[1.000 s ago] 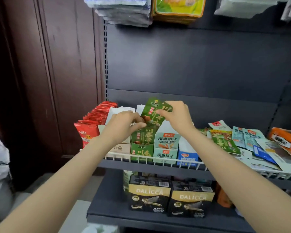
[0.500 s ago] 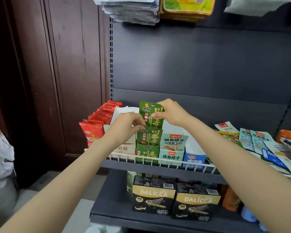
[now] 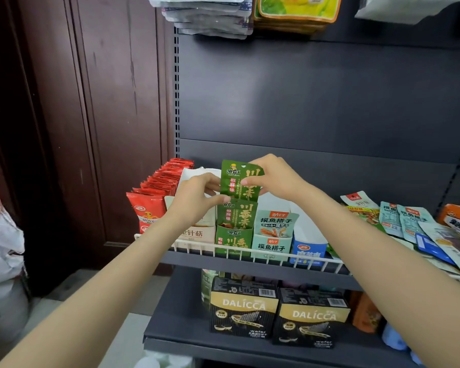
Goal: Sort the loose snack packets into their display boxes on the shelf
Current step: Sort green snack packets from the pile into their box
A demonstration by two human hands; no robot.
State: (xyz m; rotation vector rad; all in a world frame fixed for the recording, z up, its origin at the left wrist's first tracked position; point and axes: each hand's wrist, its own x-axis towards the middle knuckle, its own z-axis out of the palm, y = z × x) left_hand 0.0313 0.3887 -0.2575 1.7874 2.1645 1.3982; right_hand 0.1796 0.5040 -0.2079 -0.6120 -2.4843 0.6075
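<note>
Both arms extended over green display box (image 3: 233, 241). Right hand (image 3: 274, 177) pinches green packet (image 3: 237, 179) upright above box; left hand (image 3: 197, 197) pinches packets inside.

A shop: dark metal shelving (image 3: 250, 264) stocked with snack display boxes (image 3: 233, 241) and hanging packets (image 3: 292, 11).

The right hand (image 3: 274, 179) hides the green packet's (image 3: 237, 180) right edge.

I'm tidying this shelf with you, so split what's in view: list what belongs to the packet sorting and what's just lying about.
Part of the job:
- green packet, held upright in the right hand
- left hand, at the packets in the green display box
- loose packets heaped on the shelf's right side
- teal display box

Just lying about:
- DALICCA wafer boxes on the lower shelf
- white bag at far left
</note>
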